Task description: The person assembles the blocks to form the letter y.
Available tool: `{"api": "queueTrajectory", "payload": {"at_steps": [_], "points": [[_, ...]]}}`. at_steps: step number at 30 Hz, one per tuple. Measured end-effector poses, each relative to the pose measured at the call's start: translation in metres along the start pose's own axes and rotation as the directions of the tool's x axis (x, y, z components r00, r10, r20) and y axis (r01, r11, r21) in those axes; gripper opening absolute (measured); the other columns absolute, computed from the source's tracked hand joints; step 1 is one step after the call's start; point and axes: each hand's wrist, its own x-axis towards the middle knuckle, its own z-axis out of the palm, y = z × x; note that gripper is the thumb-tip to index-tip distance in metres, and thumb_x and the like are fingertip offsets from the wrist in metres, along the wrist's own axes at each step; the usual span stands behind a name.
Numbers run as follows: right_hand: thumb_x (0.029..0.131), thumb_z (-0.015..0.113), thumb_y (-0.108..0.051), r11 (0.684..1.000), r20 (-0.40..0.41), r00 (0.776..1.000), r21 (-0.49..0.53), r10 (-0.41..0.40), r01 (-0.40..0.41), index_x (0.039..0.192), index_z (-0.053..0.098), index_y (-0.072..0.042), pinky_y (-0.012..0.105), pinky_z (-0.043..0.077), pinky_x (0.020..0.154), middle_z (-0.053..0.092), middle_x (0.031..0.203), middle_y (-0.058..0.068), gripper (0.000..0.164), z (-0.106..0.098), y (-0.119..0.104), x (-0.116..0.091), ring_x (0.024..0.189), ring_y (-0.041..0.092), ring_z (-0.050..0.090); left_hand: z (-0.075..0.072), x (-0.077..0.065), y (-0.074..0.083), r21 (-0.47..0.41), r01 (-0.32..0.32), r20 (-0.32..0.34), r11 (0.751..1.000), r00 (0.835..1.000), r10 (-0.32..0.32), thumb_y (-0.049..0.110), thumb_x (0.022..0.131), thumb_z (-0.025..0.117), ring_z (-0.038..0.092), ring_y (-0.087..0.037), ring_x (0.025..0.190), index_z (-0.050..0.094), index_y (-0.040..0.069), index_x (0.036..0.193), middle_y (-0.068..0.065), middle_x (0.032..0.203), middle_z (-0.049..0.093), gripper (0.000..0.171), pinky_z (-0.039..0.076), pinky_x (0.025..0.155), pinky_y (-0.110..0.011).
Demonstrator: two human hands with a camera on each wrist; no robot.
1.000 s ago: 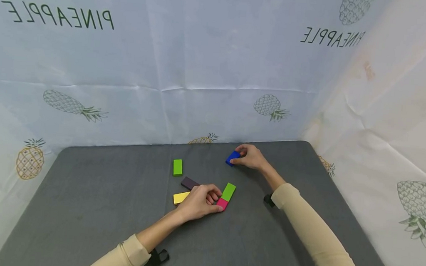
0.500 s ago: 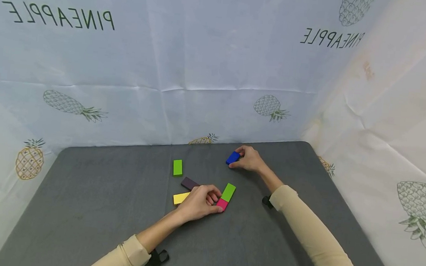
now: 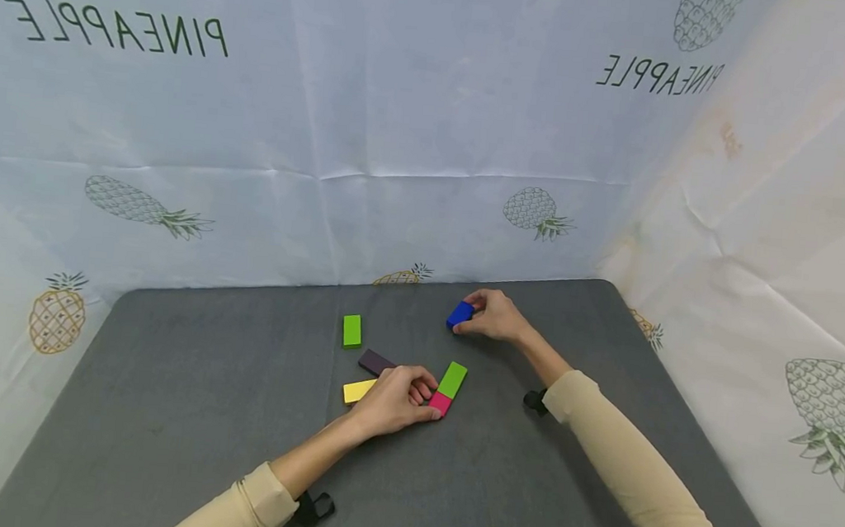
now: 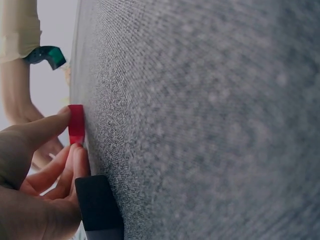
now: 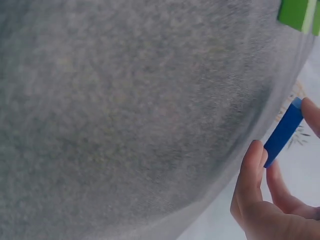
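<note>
- Left hand point(image 3: 393, 399) pinches a pink block point(image 3: 440, 404), end touching a green block point(image 3: 452, 380).
- Right hand point(image 3: 496, 316) pinches a blue block point(image 3: 459, 314) near the far edge of the bench point(image 3: 195, 411).

Head view: from above, forward and down over the tabletop point(image 3: 180, 410). Wrist views: near, sharing with it the pink block point(image 4: 76, 121) (left) and blue block point(image 5: 283, 133) (right).

cloth backdrop point(image 3: 433, 124) — pale, creased, pineapple-printed | table point(image 3: 157, 416) — dark grey, rounded corners

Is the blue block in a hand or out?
In: the right wrist view shows the right hand pinching the blue block by its ends.
</note>
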Motion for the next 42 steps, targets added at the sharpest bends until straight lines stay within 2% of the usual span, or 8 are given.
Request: {"api": "queueTrajectory", "payload": {"at_steps": [7,13,19,27,33,42], "points": [[0.088,0.089,-0.02,0.998,0.014,1.0,0.058,-0.024,0.023,0.143,0.063,0.004,0.044,0.062,0.1,0.068,0.137,0.027,0.066,-0.007,-0.002,-0.011,0.117,0.035,0.072,0.0,0.001,-0.001,-0.001,-0.001,0.002,1.0,1.0,0.001,0.013,0.087,0.092,0.064,-0.015,0.079,0.075,-0.002,0.113,-0.01,0.092,0.071,0.035,0.05,0.071,-0.019],[0.089,0.089,-0.021,0.997,0.018,1.0,0.075,-0.024,0.022,0.144,0.063,0.003,0.041,0.063,0.094,0.065,0.142,0.029,0.066,-0.012,0.003,-0.019,0.121,0.038,0.071,0.0,0.001,-0.001,0.0,-0.001,0.004,1.0,1.0,0.001,0.013,0.087,0.093,0.064,-0.013,0.079,0.076,-0.002,0.113,-0.01,0.092,0.072,0.035,0.051,0.071,-0.019],[0.09,0.089,-0.022,0.998,0.035,0.998,0.028,-0.05,0.049,0.142,0.064,0.003,0.042,0.064,0.093,0.067,0.138,0.027,0.063,-0.014,0.004,-0.031,0.118,0.035,0.072,0.001,0.001,0.001,0.014,0.001,0.007,1.0,1.0,-0.001,0.014,0.086,0.093,0.063,-0.011,0.079,0.076,-0.002,0.113,-0.009,0.093,0.073,0.035,0.051,0.071,-0.019],[0.087,0.09,-0.024,0.994,0.082,0.991,-0.026,-0.103,0.106,0.136,0.066,0.005,0.04,0.064,0.091,0.071,0.123,0.023,0.062,-0.008,0.009,-0.04,0.106,0.027,0.073,-0.001,0.001,0.002,0.018,0.004,0.007,1.0,1.0,-0.004,0.014,0.087,0.093,0.061,-0.009,0.078,0.076,-0.002,0.111,-0.009,0.092,0.072,0.033,0.05,0.071,-0.018],[0.086,0.092,-0.025,0.993,0.099,0.99,-0.05,-0.098,0.104,0.134,0.067,0.006,0.038,0.063,0.09,0.072,0.119,0.02,0.062,-0.003,0.014,-0.043,0.102,0.022,0.071,0.0,0.0,0.002,0.025,0.004,0.01,1.0,1.0,-0.004,0.014,0.087,0.093,0.061,-0.009,0.077,0.076,-0.002,0.111,-0.008,0.091,0.072,0.033,0.05,0.07,-0.019],[0.087,0.092,-0.024,0.993,0.112,0.99,-0.068,-0.089,0.097,0.134,0.066,0.007,0.037,0.062,0.091,0.072,0.119,0.02,0.062,0.003,0.016,-0.044,0.103,0.024,0.07,0.0,0.0,0.001,0.028,0.003,0.006,1.0,1.0,-0.003,0.014,0.087,0.093,0.062,-0.009,0.078,0.076,-0.001,0.11,-0.008,0.092,0.073,0.032,0.051,0.071,-0.019]]}}
